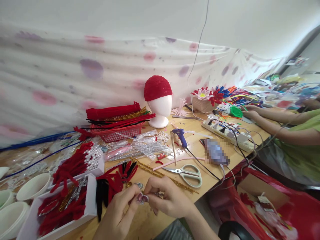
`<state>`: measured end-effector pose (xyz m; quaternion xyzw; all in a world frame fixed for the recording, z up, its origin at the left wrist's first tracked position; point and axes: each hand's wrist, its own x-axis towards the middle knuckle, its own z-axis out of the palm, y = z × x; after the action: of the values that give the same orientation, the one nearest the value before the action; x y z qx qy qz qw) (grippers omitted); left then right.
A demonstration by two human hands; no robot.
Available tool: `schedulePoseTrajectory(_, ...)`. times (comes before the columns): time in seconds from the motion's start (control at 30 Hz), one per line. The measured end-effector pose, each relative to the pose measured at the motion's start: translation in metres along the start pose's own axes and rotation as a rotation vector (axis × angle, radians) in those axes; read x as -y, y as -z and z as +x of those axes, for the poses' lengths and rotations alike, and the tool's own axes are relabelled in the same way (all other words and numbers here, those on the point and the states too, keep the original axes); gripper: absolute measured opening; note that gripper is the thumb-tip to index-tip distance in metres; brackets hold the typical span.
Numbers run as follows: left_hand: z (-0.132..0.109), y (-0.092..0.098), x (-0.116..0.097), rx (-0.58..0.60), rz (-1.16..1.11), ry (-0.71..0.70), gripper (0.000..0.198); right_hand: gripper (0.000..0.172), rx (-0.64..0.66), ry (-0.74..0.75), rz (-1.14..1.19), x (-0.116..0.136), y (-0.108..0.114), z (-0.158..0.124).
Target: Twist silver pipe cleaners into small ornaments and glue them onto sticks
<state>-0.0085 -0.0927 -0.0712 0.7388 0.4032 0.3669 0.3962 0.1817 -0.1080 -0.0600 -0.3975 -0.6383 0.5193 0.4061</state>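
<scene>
My left hand [119,210] and my right hand [168,197] meet at the near edge of the wooden table [220,156]. Both are closed in a pinch on a small silvery ornament [140,185] held between the fingertips. What exactly it is cannot be made out. A red and black pipe-cleaner piece [113,182] lies just behind the left hand. Gold pipe cleaners [160,174] run behind the right hand, with pale green scissors [186,174] beyond them.
White trays [92,200] hold red pipe-cleaner pieces and pearls at left, beside white bowls [33,186]. A red basket [117,131], a foam head with a red cap [158,103], a blue glue gun [180,136] and a power strip [230,131] stand further back. Another person's arms [272,121] reach in at right.
</scene>
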Motion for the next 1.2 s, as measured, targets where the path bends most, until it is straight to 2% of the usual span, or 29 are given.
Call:
schedulePoseTrajectory(0.07,-0.002,-0.001,-0.001,-0.013,-0.025,0.009,0.036,0.024,0.053,-0.055,0.120,-0.002,0.002,0.002)
schedulePoseTrajectory(0.17,-0.001,-0.008,0.002,-0.144,-0.093,0.038,0.036,0.039,0.004,-0.089,0.350,-0.006,-0.010,0.007)
schedulePoseTrajectory(0.27,0.002,-0.021,0.002,-0.296,-0.140,0.039,0.036,0.048,-0.170,-0.041,0.528,-0.009,-0.033,0.014)
schedulePoseTrajectory(0.37,0.004,-0.034,-0.004,-0.487,-0.044,0.039,0.029,0.050,-0.382,-0.002,0.630,-0.011,-0.056,0.021)
schedulePoseTrajectory(0.47,0.004,-0.042,-0.010,-0.624,0.052,0.089,0.021,0.051,-0.462,-0.020,0.647,-0.014,-0.070,0.025)
schedulePoseTrajectory(0.53,0.003,-0.041,-0.009,-0.622,0.071,0.103,0.020,0.052,-0.473,-0.025,0.648,-0.016,-0.072,0.025)
schedulePoseTrajectory(0.57,0.004,-0.038,-0.007,-0.582,0.072,0.092,0.021,0.052,-0.478,-0.023,0.647,-0.016,-0.072,0.025)
schedulePoseTrajectory(0.67,0.005,-0.023,0.000,-0.366,0.045,0.041,0.029,0.051,-0.438,-0.028,0.601,-0.017,-0.060,0.022)
schedulePoseTrajectory(0.8,0.005,-0.004,0.003,-0.131,-0.022,0.105,0.032,0.047,-0.178,-0.114,0.520,-0.017,-0.029,0.017)
schedulePoseTrajectory(0.93,0.005,0.004,0.002,0.040,-0.108,0.144,0.040,0.043,0.058,-0.166,0.518,-0.019,-0.005,0.019)
schedulePoseTrajectory(1.03,0.005,0.000,0.003,0.003,-0.187,0.136,0.045,0.042,0.070,-0.172,0.574,-0.018,-0.005,0.024)
schedulePoseTrajectory(1.2,0.007,-0.018,0.001,-0.304,-0.188,0.137,0.036,0.045,-0.188,-0.138,0.714,-0.015,-0.033,0.028)
